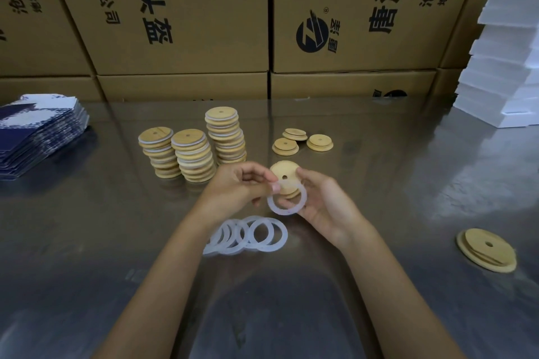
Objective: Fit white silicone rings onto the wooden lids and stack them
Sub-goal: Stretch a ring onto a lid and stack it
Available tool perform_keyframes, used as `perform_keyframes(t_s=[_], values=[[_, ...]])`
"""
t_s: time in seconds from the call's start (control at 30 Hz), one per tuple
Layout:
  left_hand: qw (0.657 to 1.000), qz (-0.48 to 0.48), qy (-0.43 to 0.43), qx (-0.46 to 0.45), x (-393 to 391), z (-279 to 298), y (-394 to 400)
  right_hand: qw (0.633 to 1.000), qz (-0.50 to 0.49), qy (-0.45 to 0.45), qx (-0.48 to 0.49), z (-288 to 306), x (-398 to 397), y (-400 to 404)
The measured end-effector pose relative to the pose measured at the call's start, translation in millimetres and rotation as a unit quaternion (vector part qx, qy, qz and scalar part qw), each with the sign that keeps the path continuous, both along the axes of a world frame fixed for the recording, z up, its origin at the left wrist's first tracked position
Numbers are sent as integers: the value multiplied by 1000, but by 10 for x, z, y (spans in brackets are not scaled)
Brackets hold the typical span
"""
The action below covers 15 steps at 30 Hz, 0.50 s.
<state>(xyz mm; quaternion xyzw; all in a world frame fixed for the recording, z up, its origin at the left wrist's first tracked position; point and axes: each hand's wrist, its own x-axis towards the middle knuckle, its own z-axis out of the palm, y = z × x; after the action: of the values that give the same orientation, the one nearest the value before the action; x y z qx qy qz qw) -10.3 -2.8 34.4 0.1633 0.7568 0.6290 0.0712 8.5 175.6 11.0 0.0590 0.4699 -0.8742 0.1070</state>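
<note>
Above the middle of the table, my right hand (323,204) holds a round wooden lid (284,175) with a small centre hole, fingers curled round its edge. My left hand (239,186) pinches a white silicone ring (274,205) at the lid's near edge; the ring hangs partly below the lid. Several loose white rings (248,234) lie overlapping on the table just below my hands. Three stacks of ringed lids (192,148) stand behind my left hand.
Three bare wooden lids (303,141) lie behind my hands and one lid (487,249) lies at the right. A pile of blue printed cards (35,131) is at the left, white foam sheets (507,81) at the right, cardboard boxes (271,23) along the back.
</note>
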Motion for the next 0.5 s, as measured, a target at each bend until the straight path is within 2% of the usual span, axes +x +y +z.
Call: perform_keyframes(t_s=[0.2,0.5], values=[[993,108,30,25,-15,-5,89,994,70,40,77,-9,31,-75],[982,180,56,16,-81,-61,45,985,48,73,149,-35,51,-104]])
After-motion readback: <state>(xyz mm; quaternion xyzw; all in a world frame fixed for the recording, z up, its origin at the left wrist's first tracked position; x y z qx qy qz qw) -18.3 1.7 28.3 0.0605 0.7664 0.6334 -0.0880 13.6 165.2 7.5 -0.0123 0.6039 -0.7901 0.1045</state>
